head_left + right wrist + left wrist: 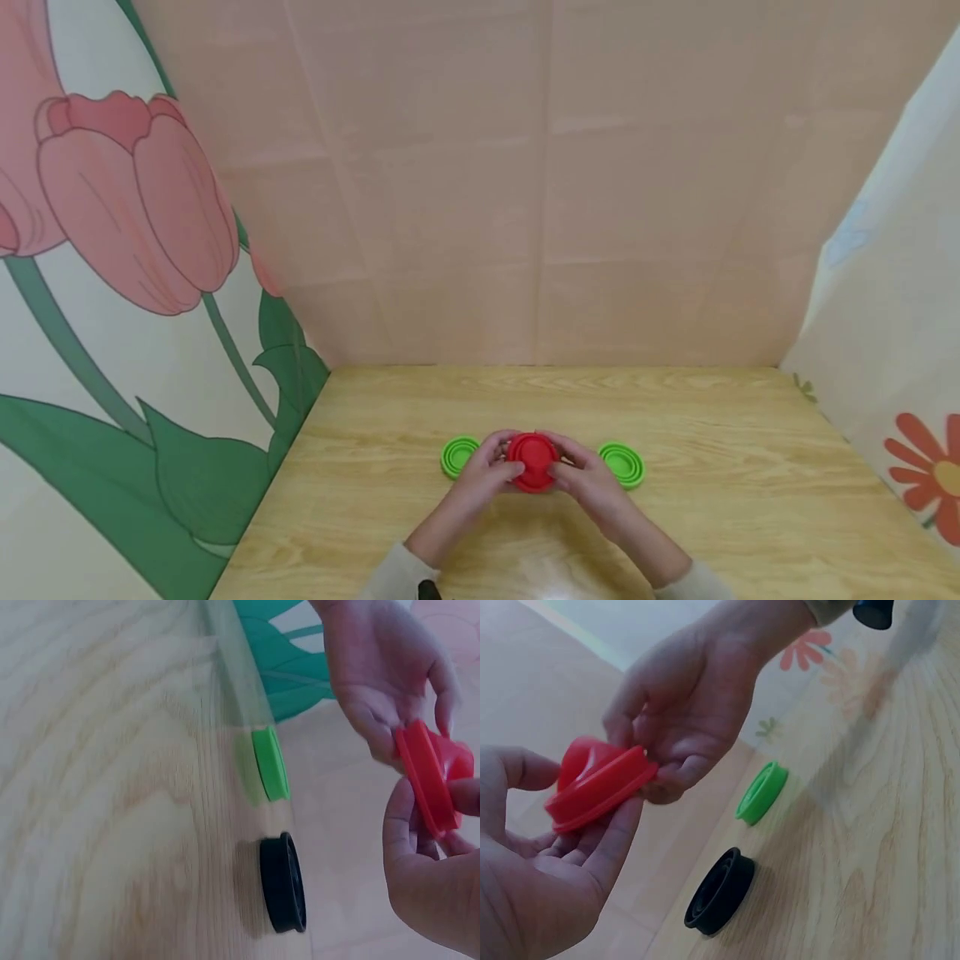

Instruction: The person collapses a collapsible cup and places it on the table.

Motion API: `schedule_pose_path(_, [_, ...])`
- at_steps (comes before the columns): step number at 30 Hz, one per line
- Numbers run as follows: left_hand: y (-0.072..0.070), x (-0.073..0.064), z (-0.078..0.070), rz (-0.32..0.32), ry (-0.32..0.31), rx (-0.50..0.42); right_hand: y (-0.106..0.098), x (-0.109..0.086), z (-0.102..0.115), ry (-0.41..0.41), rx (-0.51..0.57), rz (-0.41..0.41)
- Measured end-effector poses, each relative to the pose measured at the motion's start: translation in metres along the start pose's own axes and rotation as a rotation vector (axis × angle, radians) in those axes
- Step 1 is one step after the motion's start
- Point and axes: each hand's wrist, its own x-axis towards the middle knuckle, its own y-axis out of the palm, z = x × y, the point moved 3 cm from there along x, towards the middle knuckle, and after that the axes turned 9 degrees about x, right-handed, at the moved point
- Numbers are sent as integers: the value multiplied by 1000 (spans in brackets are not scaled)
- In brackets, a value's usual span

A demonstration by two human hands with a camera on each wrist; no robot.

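A red collapsible cup [533, 463] is held up over the table between both hands, its round face toward the head camera. My left hand [486, 477] grips its left rim, thumb on the near face and fingers behind. On the opposite side, my right hand [592, 485] pinches the rim the same way. The left wrist view shows the red cup [600, 784] from the side, its middle pushed out of the ring. A black collapsed cup [720, 891] lies on the table below; the hands hide it in the head view.
Two green collapsed cups rest on the wooden table [360, 500], one green cup [459, 457] beside the left hand and another green cup [622, 464] beside the right. A pink-beige sheet [540, 208] stands behind the table, with flower-printed panels on both sides.
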Motion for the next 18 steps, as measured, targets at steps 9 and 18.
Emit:
schedule_pose_path(9, [-8,5,2,57,-69,54,-10,0,10,-29,-135,230])
schedule_pose_path(18, [-16,11,6,28,-28,21,-14,7,4,11,14,148])
